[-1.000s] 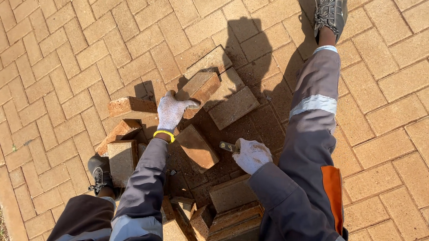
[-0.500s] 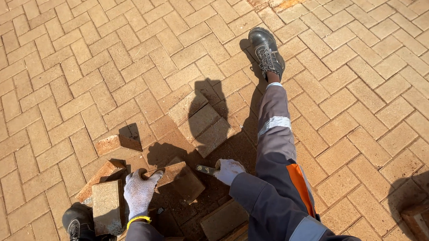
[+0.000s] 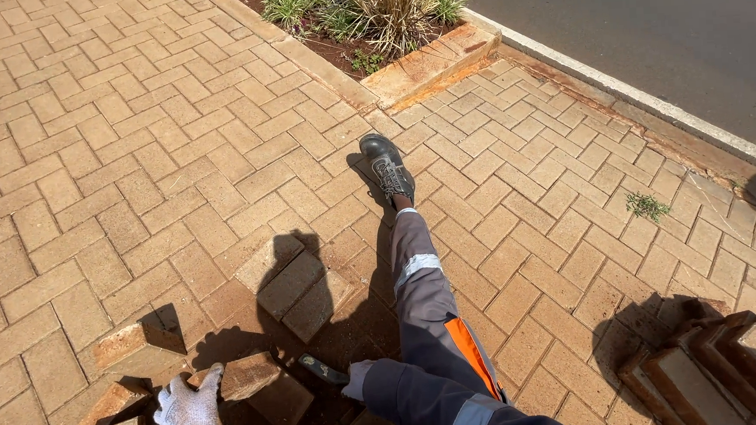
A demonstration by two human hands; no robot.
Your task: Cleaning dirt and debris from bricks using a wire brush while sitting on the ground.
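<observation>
Sunlit herringbone brick paving (image 3: 91, 167) runs out to a planted bed (image 3: 368, 15) and a kerb beside grey road. At lower left, a loose brick (image 3: 139, 346) stands on edge. Just right of it, the left hand (image 3: 188, 414), in a white glove, rests with fingers spread on the end of a lifted paver (image 3: 248, 374) tilted over a dug-out patch. Next, the right hand (image 3: 358, 381), mostly hidden behind a grey sleeve, is wrapped around a dark tool handle (image 3: 322, 370). Beyond, an outstretched leg ends in a black boot (image 3: 388, 166). Far right, stacked bricks (image 3: 714, 367) stand on edge.
</observation>
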